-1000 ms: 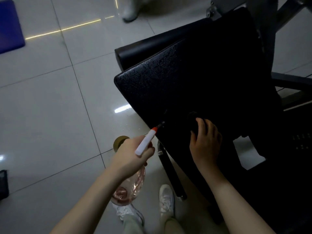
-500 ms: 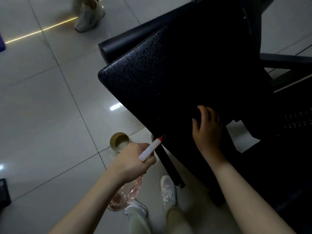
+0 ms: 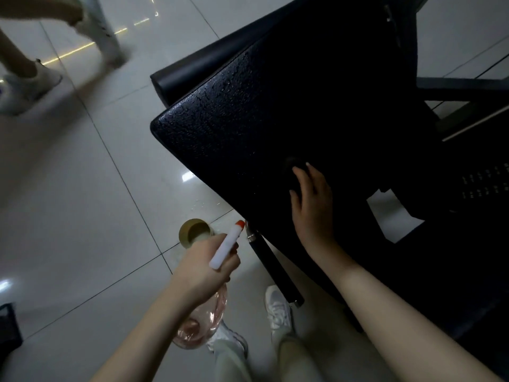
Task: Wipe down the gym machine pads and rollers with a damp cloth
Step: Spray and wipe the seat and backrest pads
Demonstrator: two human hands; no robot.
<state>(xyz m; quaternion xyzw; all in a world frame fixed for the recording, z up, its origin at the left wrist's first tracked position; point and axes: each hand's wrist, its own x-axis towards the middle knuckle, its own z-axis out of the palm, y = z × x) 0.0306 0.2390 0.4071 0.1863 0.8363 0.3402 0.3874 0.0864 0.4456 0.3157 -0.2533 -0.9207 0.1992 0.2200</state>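
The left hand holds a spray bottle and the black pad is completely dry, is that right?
Not quite. The left hand does hold the spray bottle, but the black pad is not dry: the head view shows droplets beaded across its surface.

Dim scene, tile glare, blurred walking feet point(image 3: 24, 81) (top-left).

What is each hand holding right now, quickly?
Left hand: grips the spray bottle.
Right hand: open, fingers flat on the black pad; anything beneath them cannot be told.
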